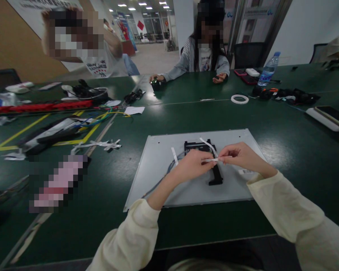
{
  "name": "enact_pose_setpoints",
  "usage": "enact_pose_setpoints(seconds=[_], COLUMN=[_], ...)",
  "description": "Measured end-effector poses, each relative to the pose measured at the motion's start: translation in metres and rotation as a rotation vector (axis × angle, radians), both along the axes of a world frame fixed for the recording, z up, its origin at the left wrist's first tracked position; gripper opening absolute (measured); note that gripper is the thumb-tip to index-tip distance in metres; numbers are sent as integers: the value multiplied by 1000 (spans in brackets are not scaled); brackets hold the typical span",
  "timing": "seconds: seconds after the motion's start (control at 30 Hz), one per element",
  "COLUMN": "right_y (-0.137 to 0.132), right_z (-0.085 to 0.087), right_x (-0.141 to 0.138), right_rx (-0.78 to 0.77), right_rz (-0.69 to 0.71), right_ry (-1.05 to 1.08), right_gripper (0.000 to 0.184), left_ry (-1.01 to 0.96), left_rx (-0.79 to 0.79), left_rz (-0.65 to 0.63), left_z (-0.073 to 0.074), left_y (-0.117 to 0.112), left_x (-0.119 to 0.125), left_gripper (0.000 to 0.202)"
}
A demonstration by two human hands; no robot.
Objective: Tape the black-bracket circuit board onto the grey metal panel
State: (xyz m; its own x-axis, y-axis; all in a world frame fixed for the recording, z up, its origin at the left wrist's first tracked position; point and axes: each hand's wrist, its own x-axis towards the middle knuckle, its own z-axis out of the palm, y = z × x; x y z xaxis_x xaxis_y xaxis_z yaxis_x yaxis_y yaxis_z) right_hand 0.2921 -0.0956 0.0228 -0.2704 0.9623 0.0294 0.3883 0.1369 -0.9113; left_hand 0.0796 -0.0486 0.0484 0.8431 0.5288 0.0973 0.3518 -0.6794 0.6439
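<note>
A thin white strip, possibly tape, is pinched between the fingertips of my left hand and my right hand. Both hands are closed and almost touch each other. Beneath them a black plastic bracket lies on a flat light-grey panel; my left hand hides much of its middle. A second white strip curves up by the bracket's top. To the left, another white strip stands near a bundle of grey cables that runs under my left wrist.
A white tape roll and water bottle are beyond the panel. Crumpled tape strips, a phone and a black-and-grey device with wires lie left. Another person's hand rests on a dark object across the table.
</note>
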Motion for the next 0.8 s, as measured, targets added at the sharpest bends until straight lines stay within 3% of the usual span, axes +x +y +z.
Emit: enact_pose_setpoints(seconds=[0.27,0.6,0.8], right_y=[-3,0,-1], right_z=[0,-1,-6], right_x=[-4,-1,0], right_rx=[165,448,533], right_rz=[12,-50,-61], right_ry=[-143,-333,-385], right_gripper=[26,21,18], left_ry=[52,-11,32], left_rx=[93,3,297], left_rz=[11,116,56], left_z=[-6,-7,-11], left_y=[0,1,1], left_x=[3,-2,-2], left_gripper=[30,30,30])
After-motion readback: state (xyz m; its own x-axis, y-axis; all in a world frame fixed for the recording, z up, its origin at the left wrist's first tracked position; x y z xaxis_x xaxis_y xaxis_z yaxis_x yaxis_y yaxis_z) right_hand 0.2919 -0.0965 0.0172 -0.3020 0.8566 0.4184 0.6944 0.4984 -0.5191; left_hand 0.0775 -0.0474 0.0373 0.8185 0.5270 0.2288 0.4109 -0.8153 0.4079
